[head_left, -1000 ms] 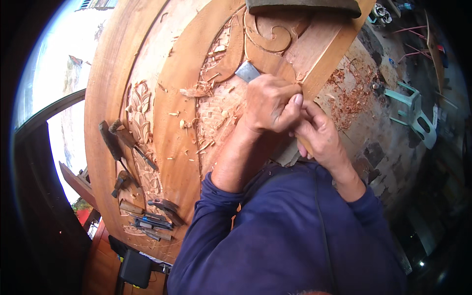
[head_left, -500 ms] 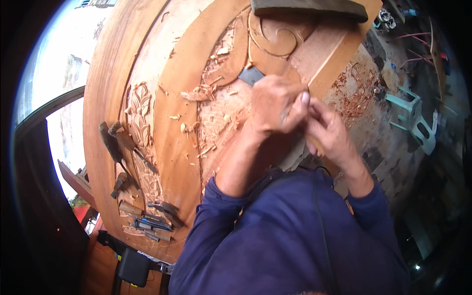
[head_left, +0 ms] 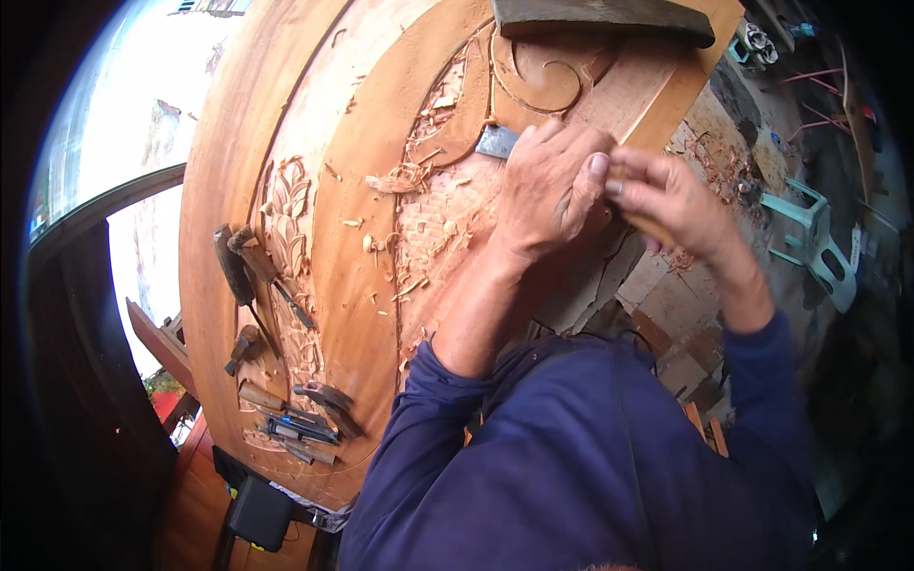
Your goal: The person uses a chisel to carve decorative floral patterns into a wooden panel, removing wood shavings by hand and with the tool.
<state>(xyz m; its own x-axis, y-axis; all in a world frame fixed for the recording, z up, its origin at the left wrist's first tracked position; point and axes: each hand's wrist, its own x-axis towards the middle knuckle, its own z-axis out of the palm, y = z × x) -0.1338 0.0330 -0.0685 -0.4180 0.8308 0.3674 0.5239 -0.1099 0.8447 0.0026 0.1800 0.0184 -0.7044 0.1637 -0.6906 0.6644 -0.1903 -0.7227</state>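
My left hand [head_left: 555,186] is closed round the shank of a broad flat chisel, its steel blade [head_left: 496,142] showing past my knuckles. The cutting edge rests at the curved border of a carved scroll [head_left: 546,84] on a large wooden panel [head_left: 357,219]. Close beside it, my right hand [head_left: 681,195] grips the chisel's wooden handle [head_left: 651,230], whose end sticks out below the fingers. Chopped, textured ground and curled wood shavings [head_left: 390,183] lie to the left of the blade. My left hand hides the middle of the tool.
A dark wooden block [head_left: 609,19] lies at the panel's far edge. Several chisels and gouges [head_left: 290,423] and wooden-handled tools [head_left: 233,265] rest on the panel's left side. A black case [head_left: 259,514] is at lower left. A pale green plastic stool [head_left: 809,224] stands on the right.
My right hand has swung outward to the right and slightly up with the handle. The blade has turned more sideways at the scroll's border. The whole view has shifted slightly.
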